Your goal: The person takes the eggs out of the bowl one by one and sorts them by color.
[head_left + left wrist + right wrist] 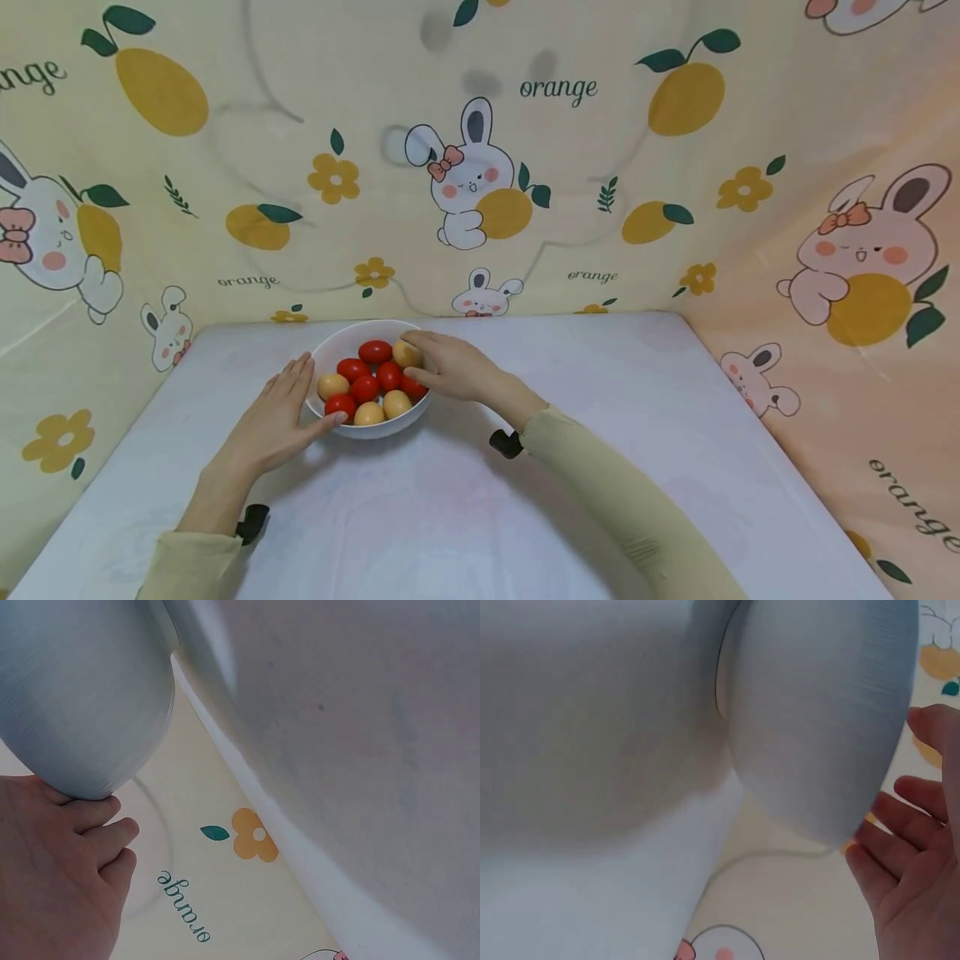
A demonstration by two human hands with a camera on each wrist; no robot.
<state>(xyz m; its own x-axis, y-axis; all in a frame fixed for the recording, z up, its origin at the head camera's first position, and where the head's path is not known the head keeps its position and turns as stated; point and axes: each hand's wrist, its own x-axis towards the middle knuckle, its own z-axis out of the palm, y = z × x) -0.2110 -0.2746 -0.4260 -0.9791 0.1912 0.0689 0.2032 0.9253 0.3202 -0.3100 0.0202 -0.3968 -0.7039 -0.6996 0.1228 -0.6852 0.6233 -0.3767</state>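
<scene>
My left hand [277, 421] and right hand [457, 367], fingers relaxed, flank a bowl [384, 431] of red ovals [376, 352] and tan ovals [333, 386], some partly hidden.

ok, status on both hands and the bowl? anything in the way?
Left hand at left side of white bowl; right hand at right rim. Bowl mouth up, holding red pieces and yellow pieces. Right hand partly hides contents in head view.
</scene>
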